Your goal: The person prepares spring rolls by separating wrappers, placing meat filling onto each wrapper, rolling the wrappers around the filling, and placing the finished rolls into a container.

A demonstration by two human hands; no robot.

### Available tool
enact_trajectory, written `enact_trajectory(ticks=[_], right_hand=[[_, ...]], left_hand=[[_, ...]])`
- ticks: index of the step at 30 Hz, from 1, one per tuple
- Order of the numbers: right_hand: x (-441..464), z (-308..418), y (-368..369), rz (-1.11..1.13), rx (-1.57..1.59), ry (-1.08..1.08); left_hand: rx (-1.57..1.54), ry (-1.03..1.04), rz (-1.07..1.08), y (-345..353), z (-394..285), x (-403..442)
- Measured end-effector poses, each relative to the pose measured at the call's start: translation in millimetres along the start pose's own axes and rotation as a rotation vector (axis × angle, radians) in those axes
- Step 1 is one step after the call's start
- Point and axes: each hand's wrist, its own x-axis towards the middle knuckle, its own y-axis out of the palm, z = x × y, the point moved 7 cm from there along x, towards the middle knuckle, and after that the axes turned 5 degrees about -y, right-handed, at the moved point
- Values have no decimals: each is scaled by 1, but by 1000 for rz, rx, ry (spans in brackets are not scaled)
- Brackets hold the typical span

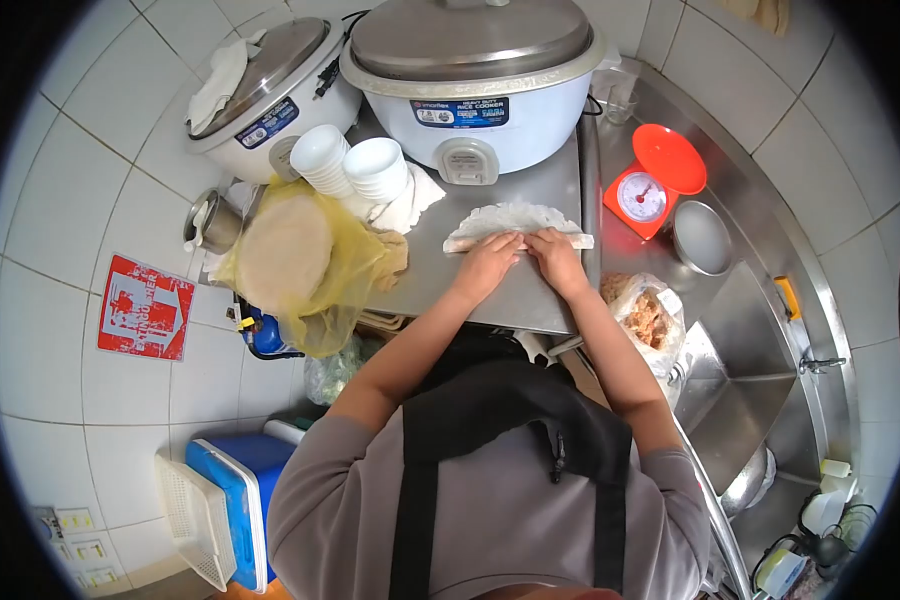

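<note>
A thin white spring roll wrapper (520, 215) lies on the steel table (435, 275), its near edge rolled into a long tube. My left hand (490, 262) has its fingers curled over the middle of this roll. Close beside it, my right hand (556, 258) presses its fingers on the roll too. The roll's ends stick out past both hands. To the left, a stack of round pale wrappers (285, 250) rests on a yellow plastic bag (342, 290). An open plastic bag of orange-brown shredded filling (646, 318) sits right of my right forearm.
A large rice cooker (530, 125) stands behind the wrapper, with a second rice cooker (315, 100) at left. White bowls (377, 170) are stacked on a cloth. On the right are a red scale (642, 197), a metal bowl (703, 238) and the sink (730, 400).
</note>
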Motion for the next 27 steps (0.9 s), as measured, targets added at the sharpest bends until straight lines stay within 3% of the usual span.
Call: enact_trajectory(ticks=[6, 9, 15, 18, 21, 27], right_hand=[[19, -25, 2, 77, 155, 68], [22, -35, 7, 96, 140, 115], [28, -50, 14, 95, 207, 168], [25, -35, -3, -34, 41, 192], [21, -13, -9, -60, 24, 53], [29, -22, -5, 127, 57, -3]], left_hand=[[-86, -128, 168, 6, 28, 20], [-12, -104, 55, -5, 18, 25], [-137, -46, 61, 3, 14, 20], [-146, -73, 104, 6, 23, 28], [-166, -48, 104, 5, 29, 34], [-74, -76, 211, 6, 37, 42]])
